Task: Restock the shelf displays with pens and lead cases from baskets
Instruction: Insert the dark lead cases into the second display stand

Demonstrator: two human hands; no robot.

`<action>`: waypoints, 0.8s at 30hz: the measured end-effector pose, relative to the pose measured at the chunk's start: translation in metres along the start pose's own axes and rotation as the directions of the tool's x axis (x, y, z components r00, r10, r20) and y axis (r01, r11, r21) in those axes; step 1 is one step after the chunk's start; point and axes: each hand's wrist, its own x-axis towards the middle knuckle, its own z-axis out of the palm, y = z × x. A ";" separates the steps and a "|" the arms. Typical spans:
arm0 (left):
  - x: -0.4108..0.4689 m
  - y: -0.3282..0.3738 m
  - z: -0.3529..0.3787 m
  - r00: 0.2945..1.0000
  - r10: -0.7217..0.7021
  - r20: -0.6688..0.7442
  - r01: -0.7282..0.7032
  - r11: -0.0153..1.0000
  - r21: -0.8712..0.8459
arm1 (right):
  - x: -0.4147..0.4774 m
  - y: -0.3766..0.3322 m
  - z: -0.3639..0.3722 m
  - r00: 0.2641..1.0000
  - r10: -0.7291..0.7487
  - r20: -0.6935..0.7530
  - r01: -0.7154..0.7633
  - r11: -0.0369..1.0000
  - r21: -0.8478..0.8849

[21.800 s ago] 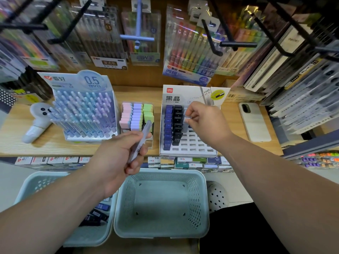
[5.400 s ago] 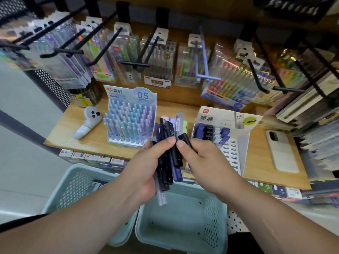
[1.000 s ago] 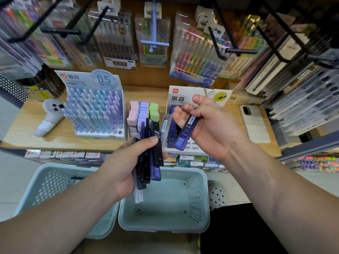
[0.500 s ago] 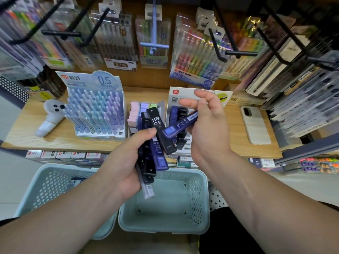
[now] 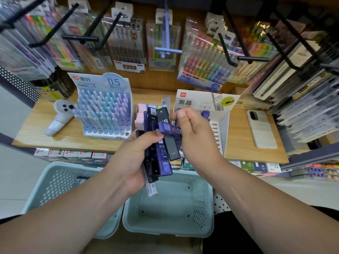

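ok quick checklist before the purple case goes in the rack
1. Right hand pinches purple case: ok.
2. Left hand grips the bundle: ok.
3. Purple case free of the bundle: not ok, it lies across a black case.
4. Empty slots in rack: ok, several show at its right.
5. Target slot: cannot tell, right hand hides much of the rack.
6. Basket below the hands: ok.

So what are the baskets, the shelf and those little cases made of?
Baskets: matte pale-green plastic, by the moulded perforated walls. Shelf: wood or wood-look laminate; grain lines show, which one I cannot tell. Cases: probably hard plastic, smooth, slightly glossy, some translucent purple.
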 end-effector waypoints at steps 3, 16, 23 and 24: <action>0.003 -0.001 -0.003 1.000 0.002 0.011 -0.002 1.000 0.001 | -0.004 0.000 0.000 0.999 0.020 0.034 -0.018 0.998 -0.052; 0.015 -0.012 -0.006 0.998 0.054 0.020 -0.054 0.998 0.039 | -0.013 -0.001 0.005 0.999 0.021 0.028 -0.022 0.999 0.046; 0.019 -0.013 -0.003 0.994 0.085 0.068 -0.087 0.996 0.017 | -0.016 -0.002 0.012 0.994 0.085 -0.072 -0.075 0.988 0.136; 0.019 -0.014 -0.003 0.992 0.095 0.079 -0.098 0.995 0.031 | -0.016 -0.002 0.013 0.990 0.099 -0.100 -0.084 0.986 0.144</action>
